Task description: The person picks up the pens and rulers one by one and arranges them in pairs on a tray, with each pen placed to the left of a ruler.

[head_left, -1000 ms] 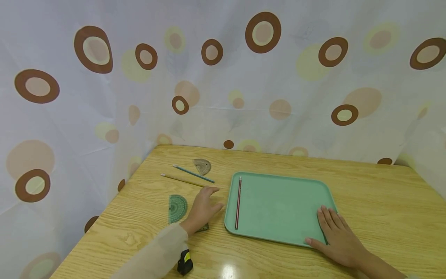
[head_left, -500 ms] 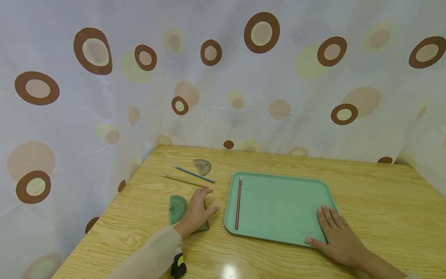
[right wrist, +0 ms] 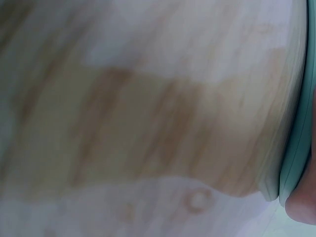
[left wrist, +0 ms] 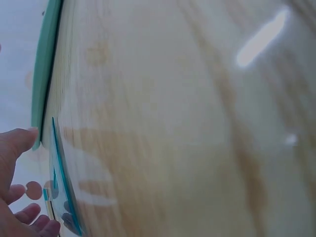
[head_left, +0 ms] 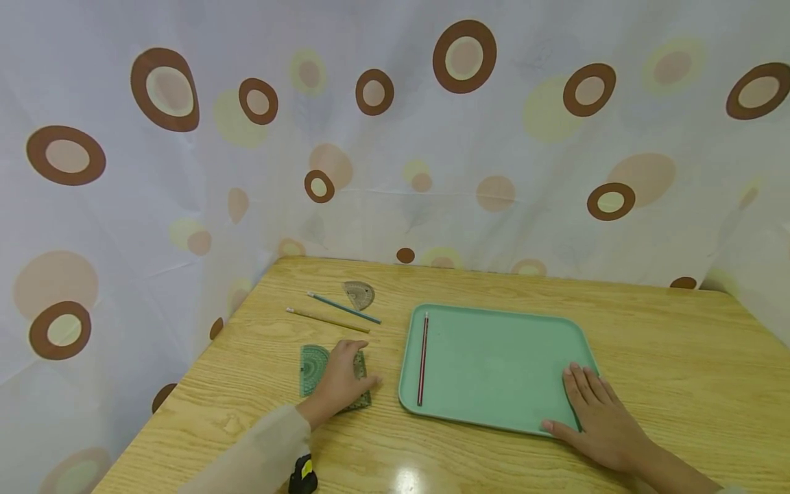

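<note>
My left hand is above a see-through set square, with thumb and fingers apart and nothing held between them. The hand covers much of the set square. In the left wrist view its teal edge stands below the fingers, apart from them. Just left of the hand lies a green protractor, partly hidden. My right hand rests with spread fingers on the right rim of a green tray. A red pencil lies in the tray along its left side.
Behind the left hand lie a yellow pencil, a blue pencil and a clear protractor. A black and yellow tape measure sits by the left sleeve. A patterned curtain hangs behind the wooden table.
My left hand has moved left, away from the tray and over the set square. The tape measure has shifted left and down in view beside the sleeve. My right hand stays on the tray.
</note>
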`<action>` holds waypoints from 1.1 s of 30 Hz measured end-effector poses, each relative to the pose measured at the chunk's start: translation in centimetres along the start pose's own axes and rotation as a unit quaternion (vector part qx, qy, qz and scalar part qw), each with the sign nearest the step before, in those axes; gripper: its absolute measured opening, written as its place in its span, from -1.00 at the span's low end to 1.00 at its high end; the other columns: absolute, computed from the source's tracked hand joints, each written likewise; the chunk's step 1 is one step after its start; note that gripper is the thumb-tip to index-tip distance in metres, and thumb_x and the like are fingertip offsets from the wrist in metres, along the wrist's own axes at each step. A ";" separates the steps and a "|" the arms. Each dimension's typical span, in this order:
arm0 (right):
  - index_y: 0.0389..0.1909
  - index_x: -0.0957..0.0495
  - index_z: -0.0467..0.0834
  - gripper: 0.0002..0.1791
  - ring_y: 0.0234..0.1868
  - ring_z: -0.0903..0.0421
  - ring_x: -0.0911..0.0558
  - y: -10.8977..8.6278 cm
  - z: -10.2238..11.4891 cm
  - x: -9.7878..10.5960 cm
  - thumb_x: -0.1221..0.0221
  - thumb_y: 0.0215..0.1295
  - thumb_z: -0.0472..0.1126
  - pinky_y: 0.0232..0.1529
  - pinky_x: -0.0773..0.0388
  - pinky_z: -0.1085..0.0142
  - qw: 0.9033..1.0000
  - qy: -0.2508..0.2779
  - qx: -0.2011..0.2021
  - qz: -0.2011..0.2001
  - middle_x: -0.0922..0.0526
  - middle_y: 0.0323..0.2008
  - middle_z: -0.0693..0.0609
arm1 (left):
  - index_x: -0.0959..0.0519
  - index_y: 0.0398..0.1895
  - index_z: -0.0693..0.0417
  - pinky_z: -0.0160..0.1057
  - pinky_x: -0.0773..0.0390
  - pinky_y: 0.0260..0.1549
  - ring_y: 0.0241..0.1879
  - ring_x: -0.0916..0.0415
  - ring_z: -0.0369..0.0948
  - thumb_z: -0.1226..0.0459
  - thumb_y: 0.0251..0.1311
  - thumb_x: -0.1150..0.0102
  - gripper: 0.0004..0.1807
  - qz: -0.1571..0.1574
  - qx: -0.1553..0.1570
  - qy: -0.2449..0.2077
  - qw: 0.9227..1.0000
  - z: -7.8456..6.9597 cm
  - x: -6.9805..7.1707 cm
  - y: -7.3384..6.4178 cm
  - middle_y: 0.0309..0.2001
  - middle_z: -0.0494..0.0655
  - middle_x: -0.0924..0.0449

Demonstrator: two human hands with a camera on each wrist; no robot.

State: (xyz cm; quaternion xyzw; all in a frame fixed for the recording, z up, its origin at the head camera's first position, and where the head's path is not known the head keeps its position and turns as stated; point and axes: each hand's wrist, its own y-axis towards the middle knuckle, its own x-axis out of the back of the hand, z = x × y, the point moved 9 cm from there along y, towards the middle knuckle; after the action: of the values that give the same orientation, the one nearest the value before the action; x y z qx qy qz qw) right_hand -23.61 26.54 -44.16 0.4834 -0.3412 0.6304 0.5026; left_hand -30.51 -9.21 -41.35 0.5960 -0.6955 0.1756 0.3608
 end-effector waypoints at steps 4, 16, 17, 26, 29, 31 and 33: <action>0.37 0.14 -0.48 0.05 0.42 -0.35 0.21 0.0 0.0 0.0 -0.05 0.22 0.24 0.28 0.84 0.25 1.000 -0.003 0.001 -0.002 0.14 0.38 -0.46 | -0.35 0.18 0.33 0.12 -0.45 0.00 0.11 -0.32 0.16 0.21 -0.01 -0.37 -0.30 -0.001 0.003 0.009 1.000 0.2 0.2 -0.2 0.12 0.28 -0.32; 0.37 0.12 -0.48 0.05 0.41 -0.36 0.18 0.0 -0.2 -0.1 -0.05 0.22 0.24 0.26 0.86 0.28 1.000 -0.005 0.001 -0.003 0.12 0.38 -0.47 | -0.29 0.23 0.34 0.14 -0.43 0.01 0.11 -0.31 0.17 0.17 -0.07 -0.41 -0.19 0.017 0.043 0.014 0.999 0.9 0.5 -0.8 0.14 0.30 -0.31; 0.37 0.12 -0.48 0.05 0.41 -0.36 0.18 0.0 -0.1 -0.1 -0.05 0.22 0.24 0.26 0.86 0.28 1.000 -0.006 0.001 -0.003 0.11 0.38 -0.47 | -0.29 0.23 0.35 0.14 -0.43 0.01 0.12 -0.31 0.17 0.16 -0.08 -0.41 -0.18 0.019 0.047 0.015 0.999 0.9 0.6 -0.9 0.14 0.30 -0.31; 0.37 0.12 -0.48 0.05 0.40 -0.37 0.17 0.1 0.0 0.0 -0.06 0.21 0.24 0.27 0.84 0.23 1.000 -0.003 -0.001 -0.002 0.12 0.38 -0.47 | -0.30 0.22 0.35 0.14 -0.43 -0.01 0.10 -0.31 0.19 0.15 -0.15 -0.46 -0.14 0.030 0.065 0.045 0.996 0.5 0.7 -1.1 0.07 0.29 -0.36; 0.37 0.13 -0.48 0.05 0.40 -0.37 0.18 0.1 0.0 0.0 -0.05 0.21 0.24 0.29 0.83 0.20 1.000 -0.003 0.000 -0.002 0.12 0.38 -0.47 | -0.30 0.21 0.35 0.14 -0.43 -0.01 0.08 -0.32 0.20 0.15 -0.18 -0.48 -0.13 0.030 0.070 0.052 0.996 0.3 0.8 -1.2 0.05 0.30 -0.36; 0.37 0.13 -0.49 0.06 0.40 -0.37 0.18 0.1 0.0 0.0 -0.05 0.21 0.24 0.29 0.82 0.18 1.000 -0.002 -0.001 0.000 0.13 0.38 -0.47 | -0.30 0.21 0.36 0.14 -0.43 -0.01 0.08 -0.32 0.20 0.15 -0.19 -0.48 -0.12 0.032 0.074 0.055 0.995 0.2 0.8 -1.3 0.06 0.32 -0.36; 0.37 0.13 -0.49 0.06 0.41 -0.37 0.19 0.1 0.0 0.0 -0.05 0.21 0.24 0.29 0.82 0.18 1.000 -0.001 -0.001 0.001 0.13 0.38 -0.47 | -0.30 0.20 0.37 0.14 -0.43 -0.01 0.08 -0.32 0.21 0.16 -0.20 -0.49 -0.12 0.035 0.076 0.060 0.995 0.1 0.9 -1.4 0.05 0.33 -0.36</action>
State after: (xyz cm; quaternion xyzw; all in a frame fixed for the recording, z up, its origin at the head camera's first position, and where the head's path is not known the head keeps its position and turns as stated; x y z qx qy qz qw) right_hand -23.68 26.52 -44.18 0.4830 -0.3428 0.6298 0.5025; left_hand -29.25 -10.21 -41.07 0.5854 -0.6778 0.2756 0.3492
